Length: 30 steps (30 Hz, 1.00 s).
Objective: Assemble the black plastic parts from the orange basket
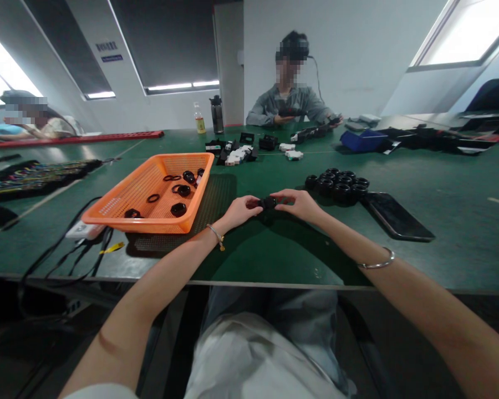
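Between my two hands, just above the green table, is a small black threaded-looking fitting point(268, 203). My left hand point(243, 211) pinches its left side, and the fingertips of my right hand point(298, 204) close on its right side. Its exact shape is partly covered by my fingers. To the left stands an orange plastic basket point(137, 224) with several black nuts point(178, 209) and thin black rings point(153, 198) in it. Right of my right hand, a cluster of black ring-shaped parts point(341, 191) lies on the table.
A dark smartphone point(397, 216) lies right of the black parts. Black and white pieces point(238, 154), a bottle point(199, 119) and a dark flask point(217, 115) stand farther back. A blue tray point(362, 141) is at back right. Cables point(85, 252) run left. A person point(289, 105) sits opposite, another point(41, 119) at far left.
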{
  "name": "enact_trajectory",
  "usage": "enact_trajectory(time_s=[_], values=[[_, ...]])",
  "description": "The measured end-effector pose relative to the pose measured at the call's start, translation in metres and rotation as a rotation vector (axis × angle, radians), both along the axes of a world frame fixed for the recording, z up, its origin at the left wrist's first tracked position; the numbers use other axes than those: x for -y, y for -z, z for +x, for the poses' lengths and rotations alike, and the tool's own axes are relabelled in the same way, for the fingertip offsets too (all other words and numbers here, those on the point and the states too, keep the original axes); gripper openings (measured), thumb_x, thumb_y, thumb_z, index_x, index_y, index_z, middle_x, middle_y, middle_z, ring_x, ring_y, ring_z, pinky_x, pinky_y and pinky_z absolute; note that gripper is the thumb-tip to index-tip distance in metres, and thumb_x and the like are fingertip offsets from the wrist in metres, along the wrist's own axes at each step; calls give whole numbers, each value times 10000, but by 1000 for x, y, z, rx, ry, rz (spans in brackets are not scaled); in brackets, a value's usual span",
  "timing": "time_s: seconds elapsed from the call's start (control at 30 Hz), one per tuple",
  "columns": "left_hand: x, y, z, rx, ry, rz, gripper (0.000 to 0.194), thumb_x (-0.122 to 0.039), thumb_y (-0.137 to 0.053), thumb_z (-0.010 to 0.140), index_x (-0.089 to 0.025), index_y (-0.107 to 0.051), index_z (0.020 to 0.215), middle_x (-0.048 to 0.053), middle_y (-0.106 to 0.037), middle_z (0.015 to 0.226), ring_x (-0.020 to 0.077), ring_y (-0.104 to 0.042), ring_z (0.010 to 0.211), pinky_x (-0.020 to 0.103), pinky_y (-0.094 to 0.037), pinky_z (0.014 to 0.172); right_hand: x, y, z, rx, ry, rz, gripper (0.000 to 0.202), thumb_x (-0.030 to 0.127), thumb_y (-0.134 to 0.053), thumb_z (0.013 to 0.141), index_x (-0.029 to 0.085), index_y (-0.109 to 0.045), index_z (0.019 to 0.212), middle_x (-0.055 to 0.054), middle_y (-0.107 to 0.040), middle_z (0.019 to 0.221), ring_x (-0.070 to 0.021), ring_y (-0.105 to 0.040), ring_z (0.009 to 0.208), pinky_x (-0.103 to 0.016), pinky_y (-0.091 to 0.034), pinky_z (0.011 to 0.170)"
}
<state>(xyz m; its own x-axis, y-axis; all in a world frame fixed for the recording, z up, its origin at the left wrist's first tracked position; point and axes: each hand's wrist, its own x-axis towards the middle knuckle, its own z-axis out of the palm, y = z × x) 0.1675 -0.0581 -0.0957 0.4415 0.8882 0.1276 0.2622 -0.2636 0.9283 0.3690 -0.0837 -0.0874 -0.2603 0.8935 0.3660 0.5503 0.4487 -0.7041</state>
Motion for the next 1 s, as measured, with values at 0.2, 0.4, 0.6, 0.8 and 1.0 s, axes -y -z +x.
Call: enact_trajectory(time_s=[0.2,0.4,0.6,0.8,1.0], values=[[-1,1,0,14,9,5,232,-107,-652,660,-99,-629,890,45,-670,782,84,-596,647,228,-506,664,2,-2,-2,-24,14,-26,319,237,-653,657,186,-678,971,-51,-712,931,-191,-651,808,-367,-524,789],[-1,2,0,-4,10,18,237,-114,-652,658,-93,-633,893,68,-678,832,103,-610,689,259,-508,717,2,-3,-2,-15,25,-35,286,257,-652,661,174,-675,933,-56,-715,906,-195,-653,810,-365,-521,785],[-2,3,-1,-8,8,40,222,-121,-657,657,-107,-638,878,65,-682,840,117,-620,736,278,-508,763,1,-1,-2,-1,39,-49,292,280,-650,669,164,-681,935,-62,-719,908,-201,-656,820,-367,-518,794],[-4,5,-1,1,9,37,223,-124,-662,654,-106,-638,875,65,-682,840,117,-621,733,285,-509,766,-1,1,-1,5,36,-38,270,295,-648,679,183,-690,921,-50,-723,904,-198,-660,805,-357,-524,773],[0,0,2,14,3,-13,234,-104,-645,663,-88,-624,896,72,-673,827,107,-608,687,265,-508,708,3,-1,-2,-23,31,-25,334,306,-638,691,194,-655,1005,-43,-712,826,-188,-657,762,-345,-527,731]])
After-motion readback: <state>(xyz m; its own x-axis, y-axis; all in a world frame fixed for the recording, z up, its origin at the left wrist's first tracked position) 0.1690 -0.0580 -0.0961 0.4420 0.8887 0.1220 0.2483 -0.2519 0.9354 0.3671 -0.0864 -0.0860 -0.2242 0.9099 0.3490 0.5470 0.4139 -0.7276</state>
